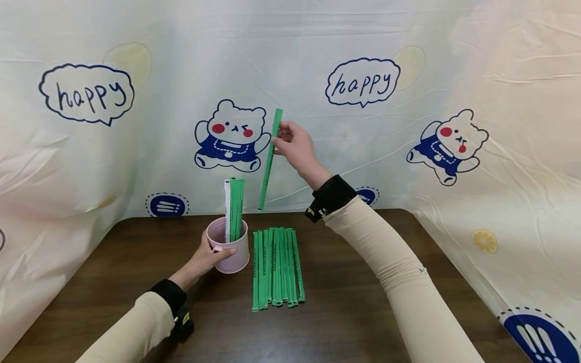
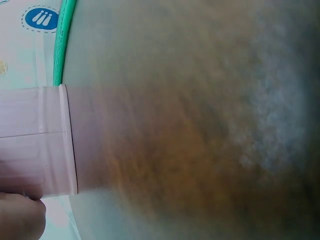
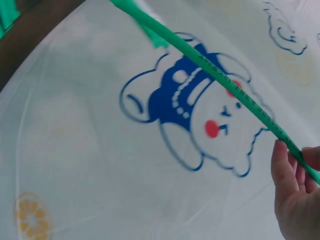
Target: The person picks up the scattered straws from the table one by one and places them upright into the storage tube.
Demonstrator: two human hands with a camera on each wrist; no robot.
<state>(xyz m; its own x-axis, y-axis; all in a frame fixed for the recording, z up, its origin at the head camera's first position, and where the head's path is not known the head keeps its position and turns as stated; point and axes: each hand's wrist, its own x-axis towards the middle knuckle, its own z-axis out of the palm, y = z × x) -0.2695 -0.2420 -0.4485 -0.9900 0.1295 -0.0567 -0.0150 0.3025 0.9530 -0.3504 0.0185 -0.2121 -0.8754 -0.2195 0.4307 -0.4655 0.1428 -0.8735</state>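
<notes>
My right hand [image 1: 297, 148] pinches one slim green wrapped straw [image 1: 268, 176] near its upper end. The straw hangs almost upright in the air, above and right of the pink pail [image 1: 236, 259]. In the right wrist view, thumb and fingertips grip this straw [image 3: 215, 75], which bears dark print. My left hand [image 1: 204, 259] holds the pail from its left side, thumb across the front. Inside the pail stand several green straws [image 1: 236, 206] and a white one [image 1: 227, 206]. Many green straws [image 1: 277, 267] lie side by side on the table, right of the pail.
The dark brown table [image 1: 354, 302] carries the pail and the row of straws. Behind it hangs a pale cloth [image 1: 290, 45] with printed bears and "happy" bubbles, which also runs along both sides. A dark band [image 1: 333, 195] circles the right wrist.
</notes>
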